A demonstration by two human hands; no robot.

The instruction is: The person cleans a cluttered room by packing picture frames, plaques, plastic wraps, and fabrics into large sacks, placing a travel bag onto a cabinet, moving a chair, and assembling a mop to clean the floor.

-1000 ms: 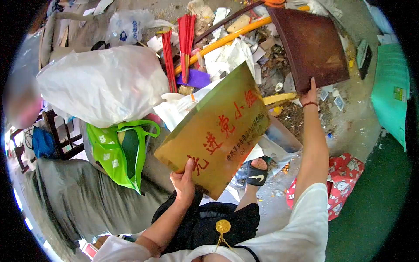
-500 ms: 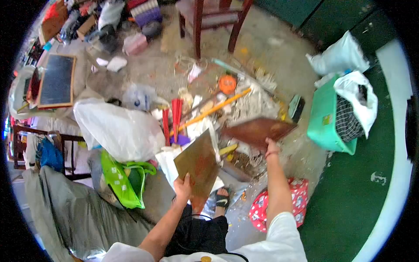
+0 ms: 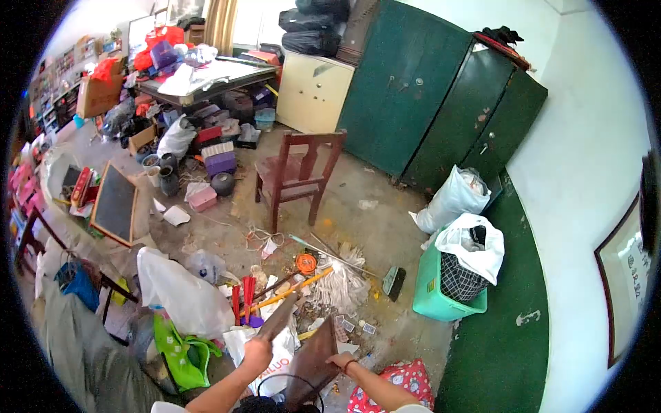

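My left hand (image 3: 257,354) is closed round the lower end of a thin brown board (image 3: 279,316), which is tilted and seen nearly edge-on. My right hand (image 3: 342,360) grips the edge of a second, darker brown board (image 3: 313,359), held slanting in front of my body. Beneath the boards lies a white printed bag (image 3: 281,358). Just beyond them on the floor is a litter pile with red folded strips (image 3: 248,292), a yellow stick (image 3: 296,292), an orange round thing (image 3: 306,263) and a mop head (image 3: 341,289). Small cards (image 3: 348,326) lie beside the right board.
A wooden chair (image 3: 296,175) stands beyond the pile. To the right are a green bin (image 3: 430,289), a stuffed white sack (image 3: 454,199) and green cabinets (image 3: 406,89). A white plastic bag (image 3: 182,296) and bright green bag (image 3: 182,351) lie left; a red patterned bag (image 3: 399,385) sits near my right arm.
My view has lifted towards the cabinets. The left board has turned from flat-facing to nearly edge-on. The right board has come off the pile, closer to my body and the other board.
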